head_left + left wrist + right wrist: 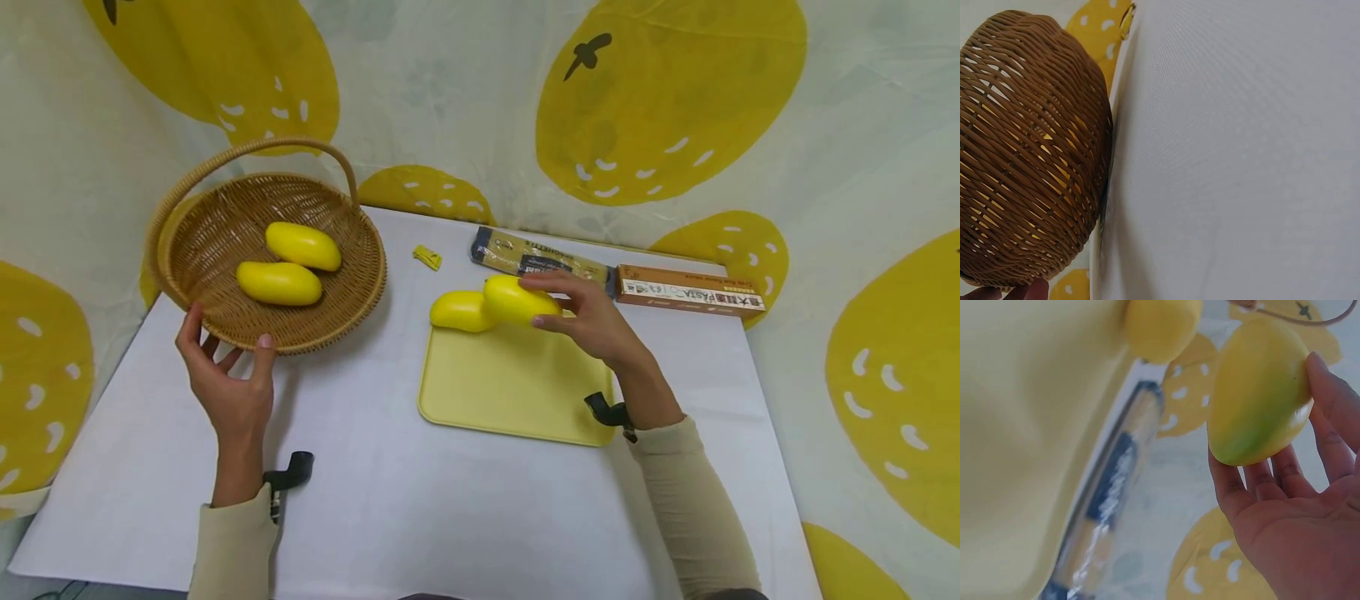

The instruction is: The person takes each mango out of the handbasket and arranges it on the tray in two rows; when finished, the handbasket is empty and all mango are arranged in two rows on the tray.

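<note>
My left hand (234, 396) grips the near rim of a round wicker basket (360, 292) with a tall handle, its thumb at the front. Two yellow mangoes lie inside, one mango (303, 246) behind the other mango (279, 283). In the left wrist view the woven side of the basket (1029, 150) fills the left, fingertips just showing below. Over a yellow tray (510, 383), my right hand (592, 321) holds another mango (517, 301) between thumb and fingers; in the right wrist view this mango (1260, 394) shows a greenish patch. One more mango (457, 311) rests at the tray's far left corner.
Behind the tray lie a spaghetti pack (543, 257) and, to its right, a brown pasta box (690, 290). A small yellow wrapped piece (427, 257) is between basket and tray. The white table (375, 500) meets a lemon-patterned cloth (450, 100) at the back.
</note>
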`<state>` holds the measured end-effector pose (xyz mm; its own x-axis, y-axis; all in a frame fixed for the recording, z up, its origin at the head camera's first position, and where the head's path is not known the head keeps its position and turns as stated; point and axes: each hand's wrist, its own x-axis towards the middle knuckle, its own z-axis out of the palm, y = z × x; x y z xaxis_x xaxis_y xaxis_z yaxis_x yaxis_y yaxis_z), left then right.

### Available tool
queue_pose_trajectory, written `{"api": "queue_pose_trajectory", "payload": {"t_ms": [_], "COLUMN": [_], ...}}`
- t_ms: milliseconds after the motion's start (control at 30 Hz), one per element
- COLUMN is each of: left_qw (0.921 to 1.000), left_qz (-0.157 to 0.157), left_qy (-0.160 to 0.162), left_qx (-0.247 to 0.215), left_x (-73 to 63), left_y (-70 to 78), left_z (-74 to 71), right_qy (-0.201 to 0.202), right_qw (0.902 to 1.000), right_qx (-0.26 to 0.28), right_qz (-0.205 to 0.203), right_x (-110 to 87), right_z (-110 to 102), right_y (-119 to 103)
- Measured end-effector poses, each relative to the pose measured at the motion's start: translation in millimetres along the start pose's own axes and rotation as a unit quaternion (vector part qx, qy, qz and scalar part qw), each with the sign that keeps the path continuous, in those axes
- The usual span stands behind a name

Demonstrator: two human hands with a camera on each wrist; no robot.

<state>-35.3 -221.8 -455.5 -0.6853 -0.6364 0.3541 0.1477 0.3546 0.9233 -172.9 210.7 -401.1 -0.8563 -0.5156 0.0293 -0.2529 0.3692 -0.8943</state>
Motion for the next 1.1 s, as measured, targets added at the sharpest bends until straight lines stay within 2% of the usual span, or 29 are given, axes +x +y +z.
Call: {"api": "queue_pose_trajectory", "payload": {"t_ms": [433,600,1100], "left_qw": [1.0000,1.0000,1.0000], "left_qz": [-0.004,-0.005,-0.008], "left_qy": [0.001,0.001,-0.001], "left_qx": [-0.006,-0.006,0.005], "left_x": [1.2,1.6,1.8], "left_y": [0.0,0.1,-0.5], "left_z": [-0.2,0.0,-0.4], "right_qy": [0.018,0.012,0.033], "right_qw": [0.9984,0.9965,0.9961], "right_qx": [0.001,-0.005,-0.005], "right_qz": [0.054,0.083,0.081], "right_x": [-18.6,-20.5,-21.7], "right_z": [-20.8,-23.5,-21.3], "right_y": [49.5,63.2,81.1]}}
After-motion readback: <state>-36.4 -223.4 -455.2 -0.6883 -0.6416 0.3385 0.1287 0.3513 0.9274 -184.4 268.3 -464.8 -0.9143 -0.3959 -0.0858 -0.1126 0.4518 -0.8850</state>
